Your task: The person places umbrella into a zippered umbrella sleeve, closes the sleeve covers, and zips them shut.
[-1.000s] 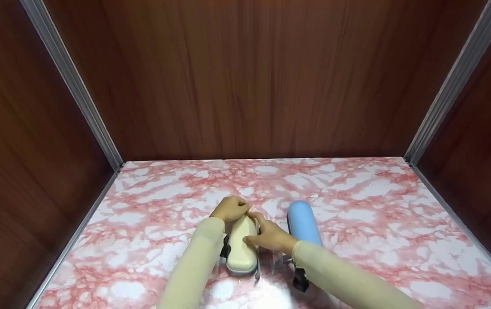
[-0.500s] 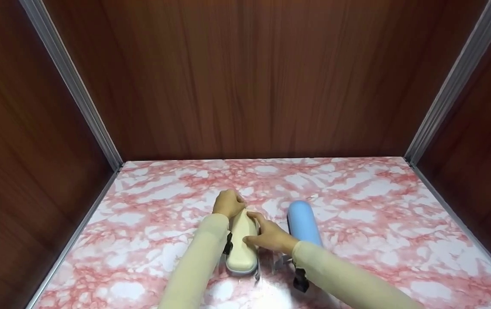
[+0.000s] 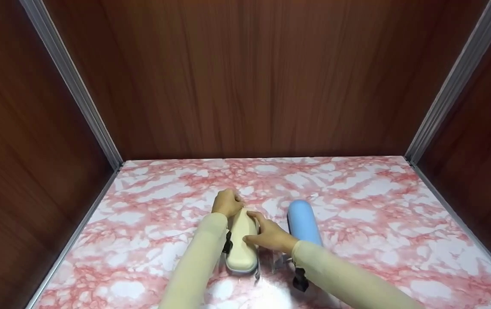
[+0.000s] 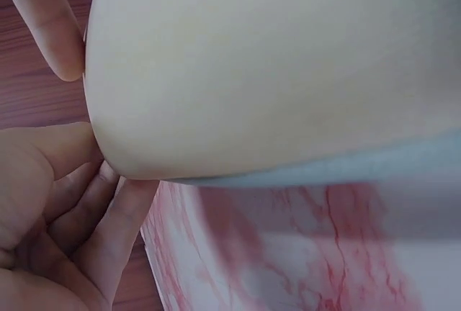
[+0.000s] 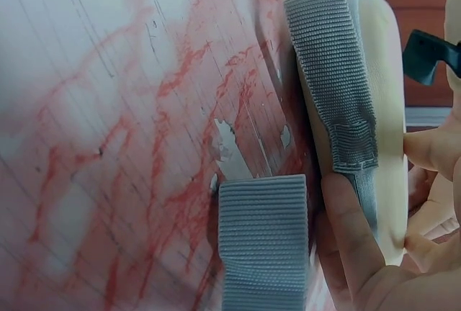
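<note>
A long cream case (image 3: 242, 246) with rounded ends and a grey band along its side lies on the table, pointing away from me. A ribbed grey strap (image 5: 331, 73) is fixed along its right side. My right hand (image 3: 270, 235) grips the case from the right, thumb on top and other fingers at its side. At its far end is my left hand (image 3: 227, 202), fingers bent. In the left wrist view the left thumb and fingertips (image 4: 133, 196) pinch right at the case's corner; what is between them is hidden.
A similar blue case (image 3: 304, 223) lies to the right, partly behind my right wrist. A second ribbed grey strap (image 5: 263, 232) shows beside the cream case. Dark wooden panels (image 3: 245, 86) stand behind and at both sides of the red-and-white marbled table (image 3: 365, 257).
My left hand has moved a little farther away and left at the case's far end, mostly in the first half second. My right hand and both cases have stayed in place.
</note>
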The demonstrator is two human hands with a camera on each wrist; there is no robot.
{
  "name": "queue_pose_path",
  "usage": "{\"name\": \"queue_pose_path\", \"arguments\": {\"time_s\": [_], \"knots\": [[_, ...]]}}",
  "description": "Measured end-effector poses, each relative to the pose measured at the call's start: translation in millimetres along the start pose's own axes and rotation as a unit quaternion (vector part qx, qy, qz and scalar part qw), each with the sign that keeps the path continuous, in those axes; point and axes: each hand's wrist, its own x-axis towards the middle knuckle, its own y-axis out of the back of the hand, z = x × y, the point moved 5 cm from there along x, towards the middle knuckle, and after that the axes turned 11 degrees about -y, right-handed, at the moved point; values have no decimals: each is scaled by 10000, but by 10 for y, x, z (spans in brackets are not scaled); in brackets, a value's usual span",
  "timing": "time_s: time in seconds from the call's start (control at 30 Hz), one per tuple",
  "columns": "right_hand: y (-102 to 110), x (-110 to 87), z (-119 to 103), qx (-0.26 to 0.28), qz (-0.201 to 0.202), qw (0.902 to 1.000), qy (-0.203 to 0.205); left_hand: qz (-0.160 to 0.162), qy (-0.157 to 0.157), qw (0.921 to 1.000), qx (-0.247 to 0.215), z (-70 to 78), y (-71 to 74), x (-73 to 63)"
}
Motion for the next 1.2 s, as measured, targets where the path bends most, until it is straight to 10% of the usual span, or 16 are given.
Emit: {"name": "queue_pose_path", "arguments": {"time_s": [0.7, 1.0, 1.2], "knots": [[-1, -8, 6, 125, -26, 9999, -94, -117, 967, 9830, -1558, -254, -32, -165], [4, -10, -4, 118, -70, 9999, -60, -482, 473, 9856, -1551, -254, -52, -188], [-9, -13, 5, 182, -80, 9997, -107, -185, 149, 9956, -907, -243, -53, -221]]}}
